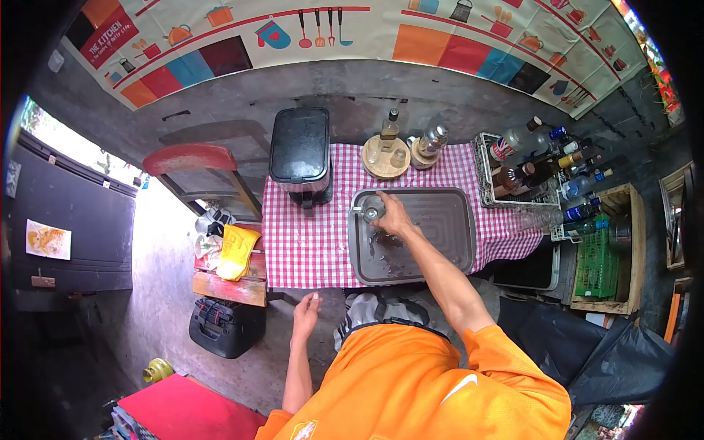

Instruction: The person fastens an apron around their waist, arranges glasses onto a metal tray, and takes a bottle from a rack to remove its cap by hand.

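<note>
My right hand (394,217) reaches over the grey tray (447,253) and is closed round a clear glass mug (372,210). The mug stands at the tray's left part, its handle pointing left. Wet drops show on the tray floor below it. My left hand (306,317) hangs in front of the table's near edge, fingers curled. A tiny white spot shows at its fingertips, too small to name.
On the checkered tablecloth (306,253) stand a black-lidded dispenser (299,147), a round wooden stand (386,169) with a bottle and small glasses, and a jar (434,138). A wire basket of bottles (486,172) is at right. A wooden chair (233,290) bears a yellow bag (238,251).
</note>
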`<move>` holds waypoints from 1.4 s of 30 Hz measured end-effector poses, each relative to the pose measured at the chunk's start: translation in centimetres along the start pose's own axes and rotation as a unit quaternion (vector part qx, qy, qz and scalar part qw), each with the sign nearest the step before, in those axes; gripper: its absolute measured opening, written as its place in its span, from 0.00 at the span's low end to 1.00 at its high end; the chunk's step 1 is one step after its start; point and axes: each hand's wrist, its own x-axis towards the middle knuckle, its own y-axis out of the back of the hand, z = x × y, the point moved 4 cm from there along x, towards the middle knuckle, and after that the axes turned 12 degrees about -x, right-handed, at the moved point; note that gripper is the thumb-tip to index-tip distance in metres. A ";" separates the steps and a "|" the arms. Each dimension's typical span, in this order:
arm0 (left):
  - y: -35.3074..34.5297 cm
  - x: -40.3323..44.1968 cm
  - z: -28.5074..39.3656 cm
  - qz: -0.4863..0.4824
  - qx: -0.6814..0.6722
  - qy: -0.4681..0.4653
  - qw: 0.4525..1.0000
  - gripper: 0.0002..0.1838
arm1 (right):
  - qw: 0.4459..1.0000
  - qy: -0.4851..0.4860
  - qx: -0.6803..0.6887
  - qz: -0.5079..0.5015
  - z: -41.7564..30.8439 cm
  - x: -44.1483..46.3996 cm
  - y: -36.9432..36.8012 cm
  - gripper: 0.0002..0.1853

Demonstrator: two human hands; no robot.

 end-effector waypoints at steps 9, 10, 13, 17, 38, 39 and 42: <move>-0.7 -0.6 -0.4 -0.030 0.010 0.026 0.999 0.22 | 1.000 0.002 -0.016 -0.008 -0.3 0.1 -0.2 0.48; -0.6 -0.5 -0.6 -0.030 0.010 0.025 0.999 0.22 | 1.000 -0.003 -0.016 -0.012 -0.4 0.0 -0.1 0.48; -0.5 -0.2 -0.7 -0.035 0.010 0.018 0.999 0.22 | 1.000 0.006 -0.019 -0.018 -0.5 -0.1 0.2 0.47; -0.6 -0.3 0.5 -0.033 0.016 0.022 0.999 0.22 | 0.999 0.015 -0.039 -0.031 -0.3 0.1 -0.1 0.48; -19.5 -8.1 15.1 -0.438 -0.162 -0.147 0.872 0.50 | 0.895 0.110 0.237 0.361 -3.2 -17.7 3.2 0.39; -20.0 -8.8 16.1 -0.468 -0.080 -0.206 0.856 0.50 | 0.856 0.048 0.386 0.340 -2.1 -17.7 3.5 0.38; -21.5 -11.4 18.8 -0.510 0.105 -0.334 0.786 0.47 | 0.619 -0.113 0.760 0.161 0.1 -18.3 3.5 0.40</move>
